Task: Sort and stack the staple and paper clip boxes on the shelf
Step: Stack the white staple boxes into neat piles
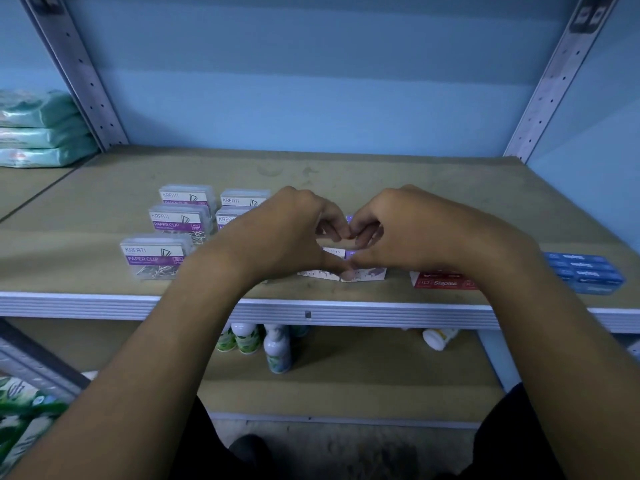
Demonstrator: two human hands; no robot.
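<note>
Held boxes: a small cluster of white-and-purple boxes (343, 268) is being gripped at the shelf's front centre, directly under both hands; how many there are cannot be told, since the hands are covering most of them.
Long axis: the cluster is lying left to right, roughly along the shelf's front edge (311, 311).
Left hand (291, 233): fingers are being curled over the left half of the cluster, thumb at its near side.
Right hand (398, 230): fingers are being curled over the right half, thumb meeting the left thumb at the near edge.
Nearer hand: neither; the cluster is being shared evenly between the two.
Paper clip boxes (180, 223): five clear boxes are being kept in two rows just left of the left hand; the two nearest it are partly hidden by the wrist.
Red staples box (443, 280): is lying flat just right of the right forearm, close to the front edge.
Blue staple boxes (585, 271): a block is sitting further right, well apart from the hands.
In the way: a shift leftward is being limited by the paper clip rows, a shift rightward by the red box; behind the hands only bare shelf board (346, 171) is showing.
Lower shelf: bottles (277, 348) are standing below, not involved.
Judgement: the cluster is probably being squared up before stacking.
</note>
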